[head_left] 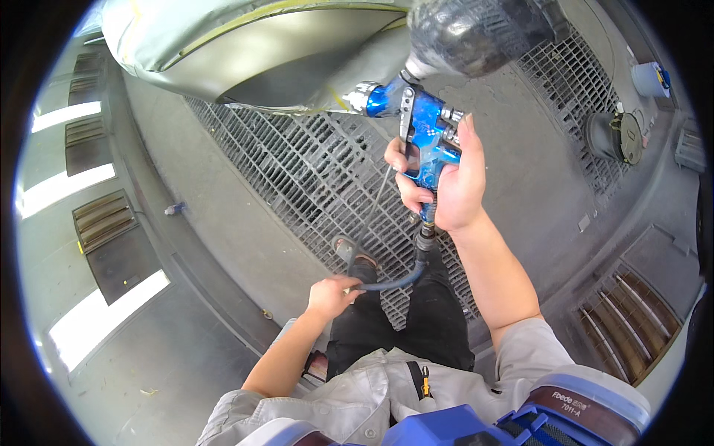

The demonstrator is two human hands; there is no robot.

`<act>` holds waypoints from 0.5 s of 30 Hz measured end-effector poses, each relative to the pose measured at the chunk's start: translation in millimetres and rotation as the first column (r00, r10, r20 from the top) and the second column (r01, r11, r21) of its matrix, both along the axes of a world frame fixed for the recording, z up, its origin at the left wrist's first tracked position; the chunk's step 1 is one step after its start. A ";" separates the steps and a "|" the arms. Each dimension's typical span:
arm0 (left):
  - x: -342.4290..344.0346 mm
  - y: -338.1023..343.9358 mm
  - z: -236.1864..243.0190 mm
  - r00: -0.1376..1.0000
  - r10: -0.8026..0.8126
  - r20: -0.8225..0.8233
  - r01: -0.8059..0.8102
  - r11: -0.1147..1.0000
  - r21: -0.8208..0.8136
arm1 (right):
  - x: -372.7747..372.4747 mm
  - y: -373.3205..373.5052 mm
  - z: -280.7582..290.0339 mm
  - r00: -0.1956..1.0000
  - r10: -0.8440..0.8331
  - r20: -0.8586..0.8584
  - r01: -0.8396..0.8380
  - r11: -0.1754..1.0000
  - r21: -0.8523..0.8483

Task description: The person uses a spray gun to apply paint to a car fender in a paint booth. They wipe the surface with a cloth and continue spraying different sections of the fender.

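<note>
My right hand (457, 178) is wrapped round the grip of a blue spray gun (426, 123), fingers at its trigger. A dark, stained paint cup (476, 37) sits on top of the gun. The silver nozzle points left, toward a car bumper (275, 56) with a satin silver-grey surface, edged by masking film and yellow tape. From the gun's lower end a dark air hose (394, 282) curves down and left. My left hand (331, 297) is closed round that hose in front of my legs.
Metal floor grating (297, 171) runs beneath the bumper and my feet. At the right stand a round dark container (613, 137) and a white bucket (650, 79). Booth walls with slatted vents (104, 219) and bright lights rise at the left. A small bottle (175, 209) lies by that wall.
</note>
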State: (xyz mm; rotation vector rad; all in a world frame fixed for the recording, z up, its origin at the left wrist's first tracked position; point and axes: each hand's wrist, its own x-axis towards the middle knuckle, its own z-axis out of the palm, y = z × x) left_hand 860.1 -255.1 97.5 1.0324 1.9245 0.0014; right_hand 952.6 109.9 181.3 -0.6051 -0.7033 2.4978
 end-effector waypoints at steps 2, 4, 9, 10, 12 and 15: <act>7.7 6.3 5.9 0.999 -0.041 -0.007 0.042 0.995 0.092 | -2.1 12.9 6.4 0.988 0.072 -0.134 -0.085 0.992 -0.094; 14.5 13.7 10.3 0.999 -0.033 -0.013 0.034 0.996 0.079 | -7.6 27.8 7.2 0.971 0.091 -0.222 -0.115 0.989 -0.095; 20.3 31.7 16.9 0.998 0.061 -0.029 -0.059 0.995 0.081 | -8.3 53.2 1.6 0.992 -0.117 0.042 0.119 0.992 -0.041; 20.8 34.7 18.1 0.997 0.063 -0.036 -0.061 0.997 0.049 | -6.6 54.6 0.7 0.971 -0.178 0.162 0.185 0.982 -0.033; 20.7 40.8 20.8 0.995 0.088 -0.044 -0.087 0.996 0.017 | 4.8 59.9 0.3 0.990 -0.135 0.050 0.139 0.987 -0.081; 25.5 49.7 23.2 0.998 0.058 -0.020 -0.057 0.996 0.073 | 23.7 74.8 -4.3 0.986 -0.034 -0.163 0.000 0.978 -0.207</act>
